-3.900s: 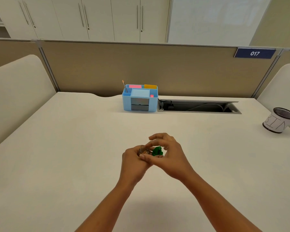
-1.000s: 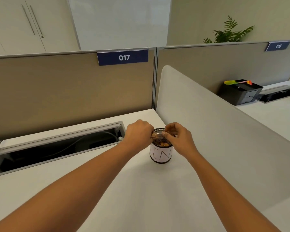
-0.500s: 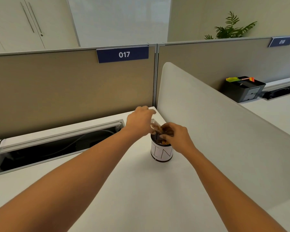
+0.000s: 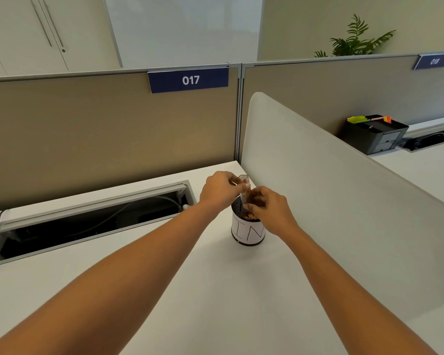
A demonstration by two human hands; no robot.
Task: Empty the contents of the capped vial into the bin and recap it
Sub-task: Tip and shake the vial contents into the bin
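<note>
A small clear vial [image 4: 243, 187] is held upside down over the bin [image 4: 246, 231], base up and mouth pointing into the opening. My left hand [image 4: 219, 189] grips the vial from the left. My right hand [image 4: 268, 210] hovers over the bin's right rim with fingers curled close to the vial's mouth; whether it holds the green cap is hidden. The bin is a black mesh cup wrapped in white paper with handwritten letters. Orange-brown bits [image 4: 249, 216] lie inside it.
A white side divider [image 4: 343, 190] rises just right of the bin. The tan back partition [image 4: 113, 129] carries a "017" sign. An open cable tray [image 4: 87, 221] is sunk into the desk [image 4: 215, 290] at left. A black organizer [image 4: 374, 134] stands on the neighbouring desk.
Earlier both hands held the vial with its green cap at mid-desk. Over the last second the vial has tipped from nearly level above the bin to upside down.
</note>
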